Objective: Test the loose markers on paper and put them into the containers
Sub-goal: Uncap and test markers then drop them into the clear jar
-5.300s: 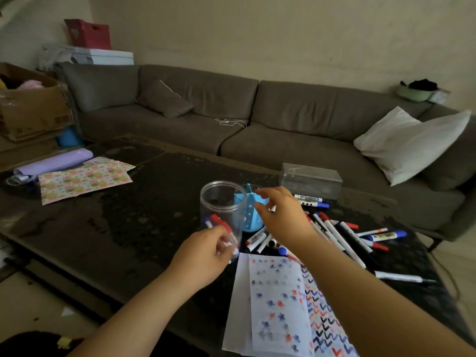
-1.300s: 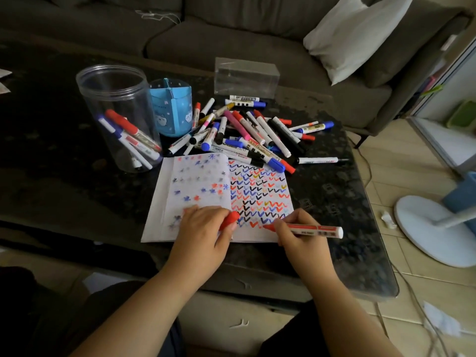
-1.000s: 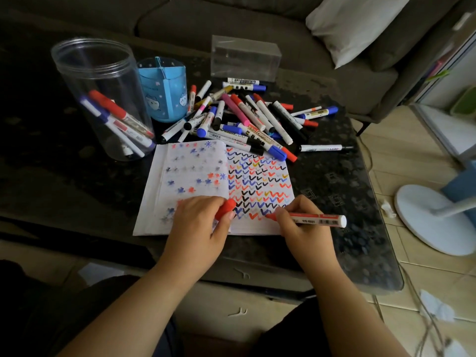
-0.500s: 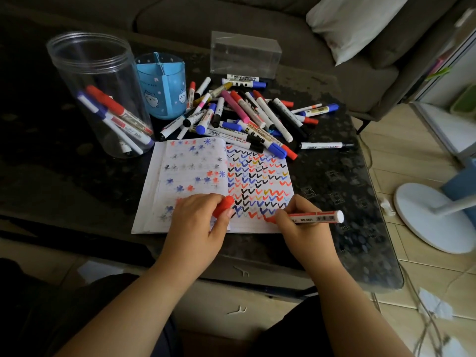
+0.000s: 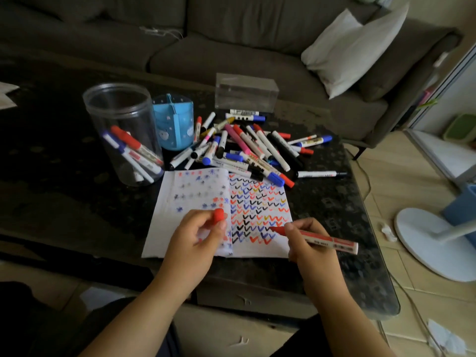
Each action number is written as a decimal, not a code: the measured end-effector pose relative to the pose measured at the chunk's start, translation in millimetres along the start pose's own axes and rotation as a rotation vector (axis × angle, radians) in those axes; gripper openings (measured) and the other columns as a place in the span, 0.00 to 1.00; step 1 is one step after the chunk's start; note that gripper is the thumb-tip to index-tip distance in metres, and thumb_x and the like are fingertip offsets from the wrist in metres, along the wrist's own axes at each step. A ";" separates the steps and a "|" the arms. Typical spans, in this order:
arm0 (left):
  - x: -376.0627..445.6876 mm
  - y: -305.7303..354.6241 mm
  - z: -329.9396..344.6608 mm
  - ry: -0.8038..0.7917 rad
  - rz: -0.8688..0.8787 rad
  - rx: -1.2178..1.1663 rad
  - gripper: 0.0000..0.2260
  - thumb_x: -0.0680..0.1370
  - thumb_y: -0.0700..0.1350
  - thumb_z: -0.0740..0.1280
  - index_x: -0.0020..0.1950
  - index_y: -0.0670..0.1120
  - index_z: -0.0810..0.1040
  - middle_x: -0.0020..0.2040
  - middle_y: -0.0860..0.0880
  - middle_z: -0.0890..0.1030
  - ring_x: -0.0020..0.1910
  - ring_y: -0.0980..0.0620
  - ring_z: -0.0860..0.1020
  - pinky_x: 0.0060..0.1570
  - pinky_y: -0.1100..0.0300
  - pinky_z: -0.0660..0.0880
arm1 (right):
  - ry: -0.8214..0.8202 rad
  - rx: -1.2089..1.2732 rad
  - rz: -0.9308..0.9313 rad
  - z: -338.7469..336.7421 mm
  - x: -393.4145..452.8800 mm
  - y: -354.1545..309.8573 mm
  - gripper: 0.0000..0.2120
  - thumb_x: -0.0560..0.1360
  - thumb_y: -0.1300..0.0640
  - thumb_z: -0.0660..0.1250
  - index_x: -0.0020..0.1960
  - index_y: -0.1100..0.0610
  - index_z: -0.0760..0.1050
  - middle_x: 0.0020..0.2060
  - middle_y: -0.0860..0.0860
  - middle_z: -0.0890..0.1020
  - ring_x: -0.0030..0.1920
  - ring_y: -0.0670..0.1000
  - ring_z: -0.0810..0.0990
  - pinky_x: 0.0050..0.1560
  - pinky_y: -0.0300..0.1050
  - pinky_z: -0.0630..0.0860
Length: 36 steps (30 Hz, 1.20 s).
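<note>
**Red marker's off the paper — cap it and drop it in**

Half a second ago your right hand (image 5: 309, 243) had the red marker (image 5: 319, 238) down among the check marks; now the tip sits just above the bottom rows of the paper (image 5: 257, 217), so I'd say the test stroke is done. Your fingers are curled around the barrel in a writing grip. Your left hand (image 5: 198, 238) has come up off the sheet too and pinches the red cap (image 5: 219, 215) between thumb and fingertips, raised toward the marker.

To me that reads as recapping next, then into a container. The clear jar (image 5: 121, 132) at the far left already holds a few markers, and the blue cup (image 5: 173, 122) stands just beside it. The clear box (image 5: 246, 91) sits behind the loose pile (image 5: 247, 148), which is still big, so you're early in the job.
</note>
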<state>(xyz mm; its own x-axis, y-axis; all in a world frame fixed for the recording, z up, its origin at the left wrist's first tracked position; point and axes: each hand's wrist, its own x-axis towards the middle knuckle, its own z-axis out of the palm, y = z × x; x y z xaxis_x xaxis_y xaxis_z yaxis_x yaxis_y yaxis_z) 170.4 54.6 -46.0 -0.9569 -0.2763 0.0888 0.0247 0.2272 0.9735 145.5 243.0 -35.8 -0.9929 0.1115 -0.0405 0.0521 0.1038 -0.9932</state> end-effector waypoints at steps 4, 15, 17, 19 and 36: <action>-0.9 34.8 -1.2 0.043 -0.290 -0.589 0.04 0.74 0.39 0.65 0.44 0.46 0.80 0.35 0.52 0.83 0.36 0.58 0.80 0.40 0.67 0.75 | -0.139 0.263 -0.056 8.4 -13.7 -30.7 0.11 0.77 0.61 0.63 0.35 0.58 0.72 0.23 0.52 0.70 0.25 0.47 0.63 0.25 0.38 0.61; -32.1 85.4 -15.4 -0.073 -0.375 -0.904 0.13 0.64 0.39 0.67 0.47 0.39 0.76 0.40 0.42 0.84 0.37 0.49 0.83 0.38 0.61 0.80 | -0.200 0.343 -0.194 20.5 -49.5 -79.6 0.10 0.69 0.59 0.61 0.30 0.54 0.68 0.22 0.55 0.70 0.23 0.47 0.67 0.25 0.35 0.65; -37.9 88.3 -20.1 -0.099 -0.319 -0.821 0.13 0.63 0.40 0.69 0.46 0.39 0.77 0.40 0.42 0.84 0.39 0.48 0.83 0.43 0.60 0.80 | -0.200 0.304 -0.203 16.8 -53.5 -82.2 0.10 0.69 0.58 0.61 0.29 0.53 0.68 0.22 0.54 0.69 0.23 0.47 0.66 0.26 0.35 0.65; -44.5 91.0 -24.3 -0.155 -0.281 -0.732 0.12 0.63 0.40 0.70 0.45 0.38 0.77 0.39 0.43 0.83 0.41 0.48 0.83 0.49 0.57 0.78 | -0.203 0.252 -0.206 13.6 -57.0 -84.7 0.10 0.69 0.57 0.62 0.29 0.52 0.68 0.22 0.52 0.69 0.23 0.46 0.65 0.25 0.36 0.63; -77.6 122.4 -50.2 -0.286 0.194 0.052 0.09 0.70 0.59 0.64 0.44 0.58 0.79 0.32 0.54 0.80 0.33 0.58 0.77 0.36 0.65 0.74 | -0.106 0.558 -0.121 27.3 -90.5 -114.5 0.14 0.67 0.58 0.61 0.26 0.51 0.61 0.24 0.50 0.61 0.25 0.46 0.59 0.26 0.39 0.58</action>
<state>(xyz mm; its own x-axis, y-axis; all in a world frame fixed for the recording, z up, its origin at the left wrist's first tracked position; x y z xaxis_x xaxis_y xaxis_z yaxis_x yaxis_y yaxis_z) 262.3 57.0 76.8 -0.9784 0.0476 0.2009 0.2059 0.2994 0.9316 226.5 194.1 78.6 -0.9951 0.0286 0.0951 -0.0981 -0.4299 -0.8975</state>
